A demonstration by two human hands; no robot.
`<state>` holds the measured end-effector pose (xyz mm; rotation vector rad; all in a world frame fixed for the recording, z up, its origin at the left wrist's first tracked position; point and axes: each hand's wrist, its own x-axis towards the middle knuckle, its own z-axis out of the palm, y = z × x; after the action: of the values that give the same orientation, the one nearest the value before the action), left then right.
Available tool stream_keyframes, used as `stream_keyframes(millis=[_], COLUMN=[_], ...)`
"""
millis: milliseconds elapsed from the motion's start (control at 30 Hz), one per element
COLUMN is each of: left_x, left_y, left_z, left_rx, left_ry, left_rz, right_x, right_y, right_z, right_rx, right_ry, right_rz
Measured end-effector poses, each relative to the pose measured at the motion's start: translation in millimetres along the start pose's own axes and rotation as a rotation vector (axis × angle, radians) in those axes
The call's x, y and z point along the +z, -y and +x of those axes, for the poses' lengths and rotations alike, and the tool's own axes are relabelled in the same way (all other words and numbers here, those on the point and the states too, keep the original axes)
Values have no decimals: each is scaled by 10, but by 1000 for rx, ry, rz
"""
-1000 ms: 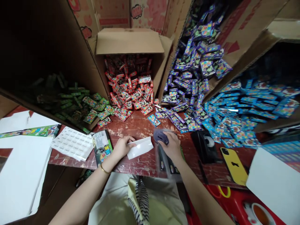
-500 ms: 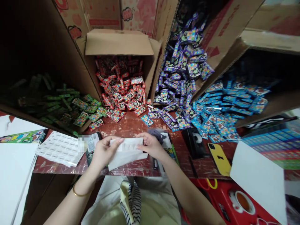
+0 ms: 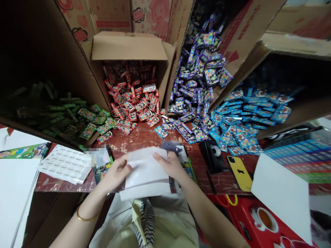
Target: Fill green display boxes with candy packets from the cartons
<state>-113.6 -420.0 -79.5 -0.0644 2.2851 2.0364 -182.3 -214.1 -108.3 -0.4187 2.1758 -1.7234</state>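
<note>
A white paper sheet [image 3: 147, 165] is held in front of me over the table's front edge, its blank face up. Along its bottom, a lighter strip of paper [image 3: 144, 193] sticks out; I cannot tell if it is a fold or a second sheet. My left hand [image 3: 117, 174], a gold bangle on its wrist, is closed on the sheet's left edge with curled fingers. My right hand [image 3: 171, 166] pinches the right side, thumb on top and fingers hidden beneath. Left of my hands lies a sheet of printed labels [image 3: 64, 164].
Open cartons hold small packets: green [image 3: 89, 129], red [image 3: 139, 106], purple [image 3: 199, 93] and blue [image 3: 240, 134], spilling onto the red table [image 3: 137, 139]. A yellow phone [image 3: 240, 173] and black pouch [image 3: 212, 156] lie right. A cup of tea [image 3: 265, 219] stands on a red stool.
The paper has been spread out and lowered toward me; it was bunched and creased before. My right hand has shifted slightly right, with its thumb now on the sheet's top.
</note>
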Motion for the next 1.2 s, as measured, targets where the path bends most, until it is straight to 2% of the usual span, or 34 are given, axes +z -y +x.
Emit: stream_keyframes(millis=[67, 133, 233, 300, 367, 433, 500, 600, 667, 733, 833, 933, 1067, 1200], left_x=[18, 30, -4, -55, -96, -102, -71, 3, 41, 63, 79, 89, 110, 120], left_y=[-18, -48, -89, -86, -52, -8, 20, 10, -20, -52, -79, -68, -37, -45], left_z=[-24, -32, -40, -48, -52, -48, -40, -30, -26, -23, -23, -25, -23, -26], left_rx=[-51, -99, -15, 7, -77, -179, -228, -234, -221, -186, -164, -120, 24, 44], left_ry=[34, -1, -15, 27, 24, -48, -90, -68, -89, -117, -113, -104, -177, -232], left_rz=[20, 109, 161, 64, -116, -239, -175, 47, 127, 181, 243, 307, 473, 537], right_x=[-12, -37, -112, -167, -199, -200, -184, -178, -191, -195, -161, -107, -65, -62], right_y=[-29, -53, -60, -39, -1, 38, 65, 89, 111, 138, 160, 153, 160, 171], right_z=[2, 1, 0, -5, -16, -26, -29, -13, 2, 10, 10, 3, -7, -12], right_rx=[94, 84, -31, -133, -226, -287, -317, -284, -188, -83, -21, -56, -120, -165], right_ry=[42, 88, 106, 113, 139, 166, 170, 176, 153, 128, 88, 25, -54, -112], right_rz=[0, 25, 98, 150, 188, 176, 128, 204, 349, 396, 159, -53, -181, -210])
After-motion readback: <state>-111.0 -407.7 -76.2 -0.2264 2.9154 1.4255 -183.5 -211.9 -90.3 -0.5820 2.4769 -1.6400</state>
